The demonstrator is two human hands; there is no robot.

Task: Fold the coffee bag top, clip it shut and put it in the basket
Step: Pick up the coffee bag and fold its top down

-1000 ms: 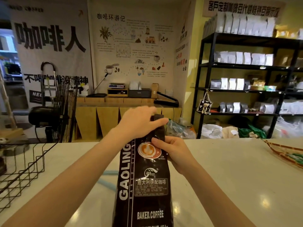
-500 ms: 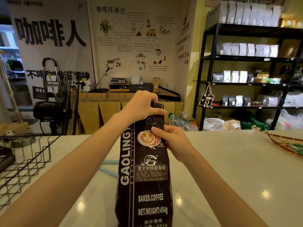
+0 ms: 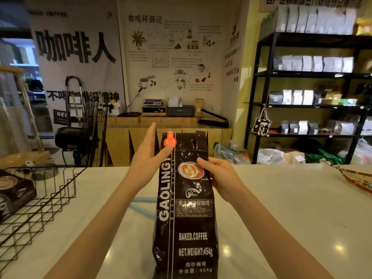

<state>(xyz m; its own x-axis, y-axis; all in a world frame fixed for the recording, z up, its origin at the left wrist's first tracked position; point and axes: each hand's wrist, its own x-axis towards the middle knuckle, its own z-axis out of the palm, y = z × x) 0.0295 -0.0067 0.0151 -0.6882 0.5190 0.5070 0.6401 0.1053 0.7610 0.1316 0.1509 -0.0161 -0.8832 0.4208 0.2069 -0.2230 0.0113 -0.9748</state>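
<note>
The wire basket [image 3: 40,200] waits at my left on the counter [image 3: 281,208]. My left hand [image 3: 149,158] is spread, fingers loose beside the orange clip [image 3: 169,138]. The coffee bag [image 3: 186,208] stands upright, my right hand [image 3: 219,176] gripping its side; I should keep it level when lifting, so the fold stays pinched.

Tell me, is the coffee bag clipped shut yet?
Yes. An orange clip grips the top of the coffee bag, which stands upright on the counter, not in the basket.
</note>
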